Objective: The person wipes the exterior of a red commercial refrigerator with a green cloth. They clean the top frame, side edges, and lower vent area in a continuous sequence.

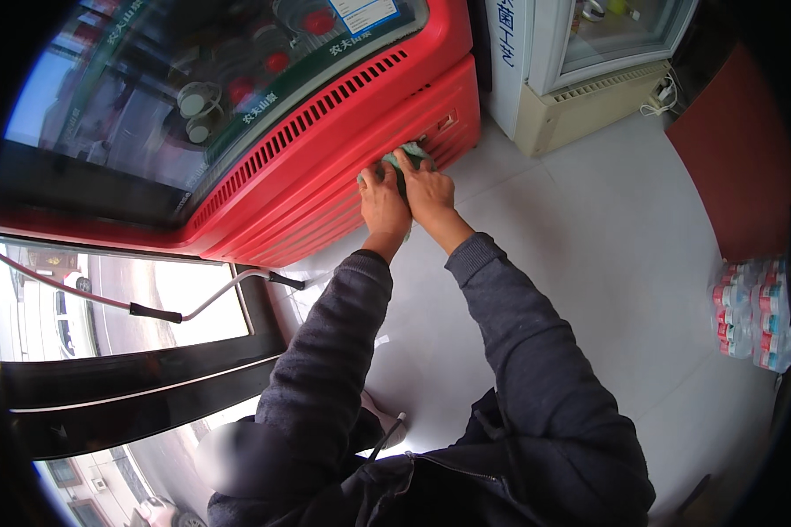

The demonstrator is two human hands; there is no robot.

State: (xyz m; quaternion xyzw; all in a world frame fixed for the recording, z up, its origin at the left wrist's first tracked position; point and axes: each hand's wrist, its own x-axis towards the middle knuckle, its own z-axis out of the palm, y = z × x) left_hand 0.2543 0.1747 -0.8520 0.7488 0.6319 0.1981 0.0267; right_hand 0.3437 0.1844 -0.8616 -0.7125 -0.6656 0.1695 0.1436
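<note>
My left hand (383, 203) and my right hand (430, 190) are side by side, close together, against the lower front panel (343, 178) of a red glass-door display cooler (461, 33). Both hold a green cloth (416, 151) to the ribbed red plastic. Much of the cloth is hidden under the fingers, and a bit of it shows below the hands. A long vent grille (303, 128) runs above them, and a small recess (447, 120) lies to their right. Bottles with red caps (319, 24) show behind the cooler's glass.
To the right of the cooler stands a second glass-door fridge (539, 125), with a white cable (659, 99) at its side. Shrink-wrapped bottles (751, 313) lie on the grey tiled floor (586, 263) at far right, near a dark red panel (732, 158). A bent metal bar (217, 296) spans the window at left.
</note>
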